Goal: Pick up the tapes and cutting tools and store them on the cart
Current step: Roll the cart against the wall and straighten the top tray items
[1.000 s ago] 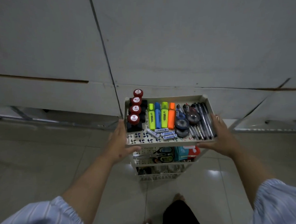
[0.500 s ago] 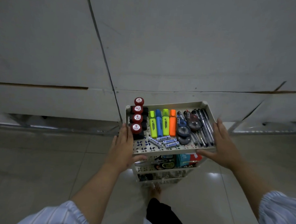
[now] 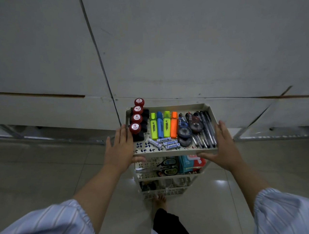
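Note:
A cream three-tier cart (image 3: 168, 106) stands on the tiled floor in front of me. Its top tray holds dark tape rollers (image 3: 184, 132), highlighters (image 3: 163, 125), pens (image 3: 205, 129), batteries (image 3: 167, 143) and red-topped stamps (image 3: 137, 118). Black scissors (image 3: 167, 167) lie on the middle shelf beside a teal and red pack (image 3: 190, 162). My left hand (image 3: 118, 150) presses the tray's left side, thumb under the front rim. My right hand (image 3: 226, 147) holds the right front corner, thumb along the front edge.
A large white table (image 3: 170, 47) fills the upper view, its front edge just behind the cart. Metal table legs (image 3: 272, 135) run along the floor at right and left. My bare foot (image 3: 160, 200) stands just under the cart's bottom shelf (image 3: 165, 185).
The cart sits lower in the view and closer to my foot than a second ago. Both hands stay on the top tray, with the fingers now stretched straighter along its sides.

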